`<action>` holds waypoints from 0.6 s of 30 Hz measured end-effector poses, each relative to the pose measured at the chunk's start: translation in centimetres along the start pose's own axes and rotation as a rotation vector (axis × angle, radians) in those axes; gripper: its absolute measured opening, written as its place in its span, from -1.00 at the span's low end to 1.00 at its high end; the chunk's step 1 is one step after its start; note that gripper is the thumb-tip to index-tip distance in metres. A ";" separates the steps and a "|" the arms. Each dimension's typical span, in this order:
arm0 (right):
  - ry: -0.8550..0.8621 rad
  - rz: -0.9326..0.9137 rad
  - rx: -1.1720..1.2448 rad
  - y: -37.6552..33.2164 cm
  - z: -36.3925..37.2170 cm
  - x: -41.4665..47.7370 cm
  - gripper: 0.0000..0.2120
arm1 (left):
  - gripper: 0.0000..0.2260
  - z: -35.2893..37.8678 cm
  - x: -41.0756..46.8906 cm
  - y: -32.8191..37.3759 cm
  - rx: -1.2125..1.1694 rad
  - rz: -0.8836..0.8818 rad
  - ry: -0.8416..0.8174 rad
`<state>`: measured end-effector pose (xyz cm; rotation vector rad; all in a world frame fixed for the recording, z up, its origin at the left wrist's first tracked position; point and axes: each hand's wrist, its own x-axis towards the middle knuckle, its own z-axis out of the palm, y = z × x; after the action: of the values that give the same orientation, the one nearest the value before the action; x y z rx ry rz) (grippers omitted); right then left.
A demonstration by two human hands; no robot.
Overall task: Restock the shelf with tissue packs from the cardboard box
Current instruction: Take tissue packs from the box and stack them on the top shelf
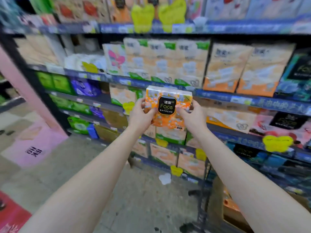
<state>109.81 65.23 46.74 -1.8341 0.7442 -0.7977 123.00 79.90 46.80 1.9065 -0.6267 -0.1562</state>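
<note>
An orange and white tissue pack [168, 121] with a black "Face" label is held up in front of the shelf [218, 96]. My left hand [141, 115] grips its left side, thumb on the front. My right hand [191, 116] grips its right side, fingers curled round the edge. The pack sits at the height of the middle shelf levels, which are stocked with similar orange and white packs [223, 68]. The cardboard box [235, 214] shows at the lower right, partly hidden by my right forearm, with orange packs inside.
A dark metal trolley frame [203, 190] stands between me and the lower shelves. A pink display stand [35, 147] is at the left. Yellow price tags [277, 143] hang from the shelf edges. Grey floor [84, 165] lies at the lower left.
</note>
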 end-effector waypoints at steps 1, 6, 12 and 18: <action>0.006 -0.017 -0.014 -1.7 0.9 0.5 -0.75 | -0.54 -1.7 0.9 0.5 0.004 0.020 0.023; 0.019 -0.104 -0.022 -8.5 4.9 4.2 -0.71 | -0.47 -8.3 5.6 2.5 0.023 0.094 0.086; -0.001 -0.199 -0.002 -13.6 9.5 11.1 -0.85 | -0.45 -12.4 13.5 3.3 -0.038 0.152 0.148; 0.030 -0.252 0.006 -16.7 13.3 19.4 -0.68 | -0.40 -14.4 23.3 3.9 -0.051 0.184 0.161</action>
<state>134.28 62.92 61.79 -1.9376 0.5348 -0.9895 147.07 79.16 60.47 1.7818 -0.6776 0.0976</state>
